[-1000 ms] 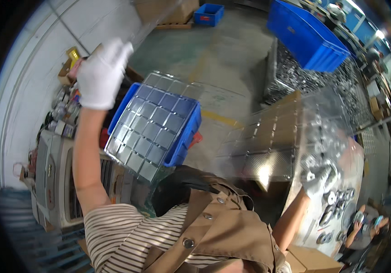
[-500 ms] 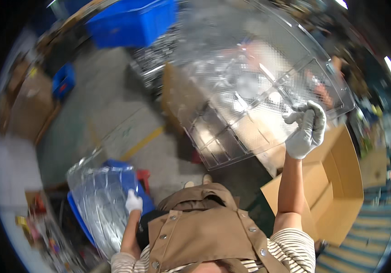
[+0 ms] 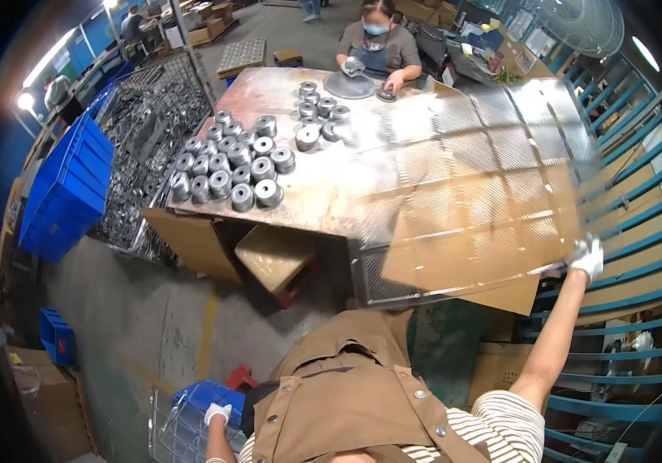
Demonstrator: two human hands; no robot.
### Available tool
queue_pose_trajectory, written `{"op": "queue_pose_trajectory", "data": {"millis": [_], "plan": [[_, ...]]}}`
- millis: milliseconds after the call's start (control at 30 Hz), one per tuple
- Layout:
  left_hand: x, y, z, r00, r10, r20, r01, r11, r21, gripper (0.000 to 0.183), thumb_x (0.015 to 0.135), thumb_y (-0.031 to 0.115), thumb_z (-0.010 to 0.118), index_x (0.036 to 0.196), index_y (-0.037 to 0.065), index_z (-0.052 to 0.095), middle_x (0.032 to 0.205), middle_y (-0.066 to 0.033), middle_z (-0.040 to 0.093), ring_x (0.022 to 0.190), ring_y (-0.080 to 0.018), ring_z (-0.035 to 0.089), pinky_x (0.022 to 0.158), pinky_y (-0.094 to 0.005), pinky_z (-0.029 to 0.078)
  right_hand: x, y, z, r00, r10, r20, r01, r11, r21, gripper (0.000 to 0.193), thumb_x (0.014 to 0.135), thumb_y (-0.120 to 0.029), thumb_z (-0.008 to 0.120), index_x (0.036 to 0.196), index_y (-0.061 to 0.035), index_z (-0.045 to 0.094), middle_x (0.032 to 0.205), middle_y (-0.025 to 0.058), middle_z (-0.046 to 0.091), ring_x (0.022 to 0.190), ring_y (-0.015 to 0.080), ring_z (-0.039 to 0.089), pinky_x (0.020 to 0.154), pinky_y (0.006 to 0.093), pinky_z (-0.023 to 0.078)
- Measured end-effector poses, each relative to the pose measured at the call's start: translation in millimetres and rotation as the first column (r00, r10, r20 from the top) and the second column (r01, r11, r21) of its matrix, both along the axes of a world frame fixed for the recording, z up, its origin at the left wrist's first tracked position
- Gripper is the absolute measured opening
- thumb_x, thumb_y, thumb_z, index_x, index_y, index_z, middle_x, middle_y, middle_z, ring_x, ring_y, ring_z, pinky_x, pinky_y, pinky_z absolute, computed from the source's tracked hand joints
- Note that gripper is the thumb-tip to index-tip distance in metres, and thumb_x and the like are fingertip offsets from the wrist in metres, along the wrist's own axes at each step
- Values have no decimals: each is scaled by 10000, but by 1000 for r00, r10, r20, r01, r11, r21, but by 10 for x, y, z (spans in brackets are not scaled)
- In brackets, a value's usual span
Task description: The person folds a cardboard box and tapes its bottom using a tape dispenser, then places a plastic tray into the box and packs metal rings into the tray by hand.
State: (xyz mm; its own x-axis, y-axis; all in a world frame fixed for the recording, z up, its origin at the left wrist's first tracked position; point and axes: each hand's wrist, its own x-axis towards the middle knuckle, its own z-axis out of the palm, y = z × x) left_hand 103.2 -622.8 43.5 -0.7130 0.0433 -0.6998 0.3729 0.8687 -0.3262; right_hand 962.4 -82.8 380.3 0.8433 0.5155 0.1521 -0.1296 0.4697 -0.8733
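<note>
Right hand (image 3: 589, 260) holds clear tray (image 3: 493, 189)
It is closed on the edge; left hand (image 3: 218, 413) by second tray (image 3: 176, 436), grip I cannot tell.

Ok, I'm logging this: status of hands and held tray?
Right hand gripping clear tray edge. Left hand at blue bin, contact unclear. Cardboard partly showing through tray; metal parts left.

We stretch our right arm (image 3: 550, 336) out well to the right of our brown apron (image 3: 346, 397), its white-gloved right hand (image 3: 587, 258) curled in a grip; left of the apron, our gloved left hand (image 3: 219, 414) reaches out, finger pose unclear.
</note>
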Motion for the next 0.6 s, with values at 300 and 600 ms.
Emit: {"op": "queue_pose_trajectory", "data": {"millis": [300, 600], "plan": [[-101, 1378, -170, 983, -154, 97, 148, 987, 65, 555, 857, 499, 649, 1003, -32, 722, 939, -194, 735, 867, -334, 728, 793, -422, 559, 1146, -372, -1428, 901, -422, -97, 409, 904, -126, 190, 903, -111, 591, 1013, 43, 581, 826, 202, 690, 450, 261, 581, 417, 373, 552], [2233, 5229, 772, 721, -691, 45, 351, 420, 837, 584, 921, 522, 550, 1260, 49, 599, 1272, -210, 609, 1188, -373, 567, 993, -415, 457, 1436, 974, -2368, 602, -561, 569, 589, 793, 158, 245, 982, -83, 507, 1168, 65, 564, 899, 170, 652, 519, 225, 604, 483, 372, 547]]}}
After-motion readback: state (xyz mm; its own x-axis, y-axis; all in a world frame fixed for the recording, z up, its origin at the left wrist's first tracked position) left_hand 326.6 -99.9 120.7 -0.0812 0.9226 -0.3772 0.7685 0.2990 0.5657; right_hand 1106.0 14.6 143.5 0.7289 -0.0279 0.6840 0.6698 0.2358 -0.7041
